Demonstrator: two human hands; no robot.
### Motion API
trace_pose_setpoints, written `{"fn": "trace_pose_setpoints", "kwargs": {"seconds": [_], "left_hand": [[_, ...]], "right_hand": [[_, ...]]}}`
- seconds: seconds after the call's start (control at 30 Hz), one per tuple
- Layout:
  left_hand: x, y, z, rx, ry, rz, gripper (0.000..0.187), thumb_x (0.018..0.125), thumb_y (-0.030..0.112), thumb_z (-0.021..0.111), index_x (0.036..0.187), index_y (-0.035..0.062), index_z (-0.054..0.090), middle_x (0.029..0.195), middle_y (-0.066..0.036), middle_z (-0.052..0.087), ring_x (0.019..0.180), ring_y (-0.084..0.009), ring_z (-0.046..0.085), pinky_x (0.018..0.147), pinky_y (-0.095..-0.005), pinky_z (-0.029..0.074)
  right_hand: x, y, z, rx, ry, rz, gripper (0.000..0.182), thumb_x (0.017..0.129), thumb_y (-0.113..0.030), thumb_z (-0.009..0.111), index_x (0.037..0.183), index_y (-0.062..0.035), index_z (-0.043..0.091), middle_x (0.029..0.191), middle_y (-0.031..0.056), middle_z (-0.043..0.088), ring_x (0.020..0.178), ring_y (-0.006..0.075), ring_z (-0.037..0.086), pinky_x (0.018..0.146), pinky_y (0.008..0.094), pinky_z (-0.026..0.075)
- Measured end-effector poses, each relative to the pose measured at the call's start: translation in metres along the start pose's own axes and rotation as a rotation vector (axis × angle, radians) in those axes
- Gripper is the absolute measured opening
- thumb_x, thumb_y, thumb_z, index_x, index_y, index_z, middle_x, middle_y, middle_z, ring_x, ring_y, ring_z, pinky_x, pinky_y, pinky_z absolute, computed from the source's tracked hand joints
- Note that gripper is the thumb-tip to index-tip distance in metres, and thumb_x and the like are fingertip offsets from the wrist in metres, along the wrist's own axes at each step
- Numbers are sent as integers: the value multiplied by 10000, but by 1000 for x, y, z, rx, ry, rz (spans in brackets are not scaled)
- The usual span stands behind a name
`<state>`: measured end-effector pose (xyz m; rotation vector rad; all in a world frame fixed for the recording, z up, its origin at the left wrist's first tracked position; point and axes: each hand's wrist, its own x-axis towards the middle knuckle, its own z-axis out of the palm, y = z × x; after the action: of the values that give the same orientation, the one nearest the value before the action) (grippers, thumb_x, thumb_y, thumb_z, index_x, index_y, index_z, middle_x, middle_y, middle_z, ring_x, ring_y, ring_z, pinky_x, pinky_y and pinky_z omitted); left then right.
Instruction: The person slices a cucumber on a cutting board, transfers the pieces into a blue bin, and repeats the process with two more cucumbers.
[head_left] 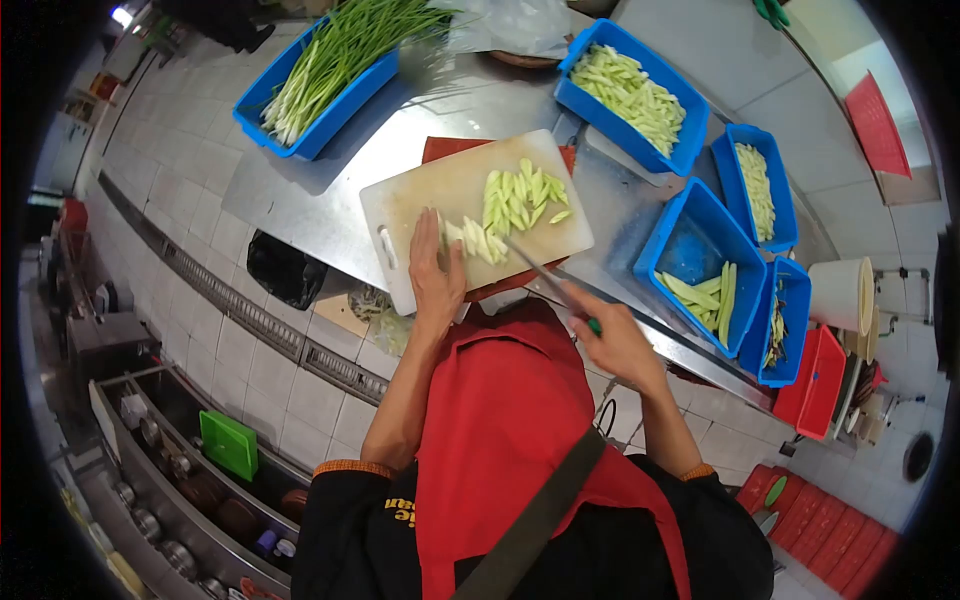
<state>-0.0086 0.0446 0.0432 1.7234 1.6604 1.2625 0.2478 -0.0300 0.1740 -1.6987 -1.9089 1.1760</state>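
My right hand (615,340) is wrapped round the green handle of a knife (540,268). Its blade reaches over the near edge of the cutting board (410,205), with the tip by some sliced pale green vegetable (478,242). On the board's left part, my left hand (436,275) steadies the left end of these slices between fingers and thumb. A second heap of greener slices (520,195) lies beyond the blade, toward the board's far right. Beneath the board, a red cloth (445,147) sticks out.
On the steel table (330,215) stand a blue tub of green onions (300,110) and a blue tub of cut vegetable strips (630,95). More blue tubs, one with long vegetable pieces (705,300), stand at right. A black bag (285,268) hangs below the table's left edge.
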Motion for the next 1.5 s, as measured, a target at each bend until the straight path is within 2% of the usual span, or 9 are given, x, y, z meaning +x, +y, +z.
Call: {"fn": "trace_pose_setpoints", "kwargs": {"seconds": [0.13,0.37,0.43,0.7,1.0,1.23,1.37,1.43,1.5], "left_hand": [[14,27,17,406,-181,170,852,880,259,762,1565,16,317,1634,-265,242,1476,-443,306,1178,-476,319],[58,5,36,102,-295,254,1023,737,411,869,1539,14,373,1615,-279,268,1476,-468,283,1189,-572,242],[70,9,27,204,-291,395,966,685,363,904,1489,52,469,1566,-247,366,1410,-438,389,1154,-525,303],[48,36,2,402,-334,254,388,740,122,818,1114,55,738,1109,-104,649,1052,-300,584,880,-434,407],[63,32,1,386,-239,215,227,825,71,746,1050,56,771,1048,-125,690,952,-301,637,869,-397,473],[21,32,-30,181,27,-168,258,868,20,698,1119,36,757,1012,-160,724,915,-345,688,856,-400,533],[-15,13,-21,433,29,-46,320,830,22,733,1150,24,739,1206,-163,678,1068,-320,669,889,-385,544],[-27,20,-19,311,97,-38,340,802,-2,724,1139,34,747,1135,-167,694,1099,-334,644,935,-406,523],[-33,28,-23,327,91,-43,336,789,-20,718,1120,30,752,1155,-171,695,1061,-334,664,920,-399,536]], "right_hand": [[-19,43,-44,-104,321,116,426,904,-94,668,1327,-53,639,1203,230,693,1092,380,671,960,385,497],[-52,91,-108,-112,655,307,425,885,-103,709,1294,4,657,1109,189,721,939,191,645,875,321,496],[-58,94,-126,-117,680,378,417,883,-76,683,1292,4,655,1138,239,704,1029,296,679,938,364,491],[-56,143,-143,-140,803,313,417,896,-62,681,1305,12,650,1141,232,713,968,280,677,899,363,498],[-34,140,-145,-66,683,252,416,907,-77,674,1315,-1,651,1157,224,713,997,273,674,918,368,495],[-12,122,-113,-4,589,131,404,920,-97,662,1315,-13,651,1176,217,706,1077,299,681,958,368,491],[11,81,-88,-23,415,3,374,904,-59,651,1273,5,657,1082,246,692,981,366,679,880,395,500],[17,66,-78,-32,301,-73,400,883,-61,678,1279,-4,658,983,187,690,839,251,641,805,347,497],[22,55,-69,-43,271,-119,399,869,-49,674,1266,-19,666,891,187,637,743,288,577,733,373,473]]}}
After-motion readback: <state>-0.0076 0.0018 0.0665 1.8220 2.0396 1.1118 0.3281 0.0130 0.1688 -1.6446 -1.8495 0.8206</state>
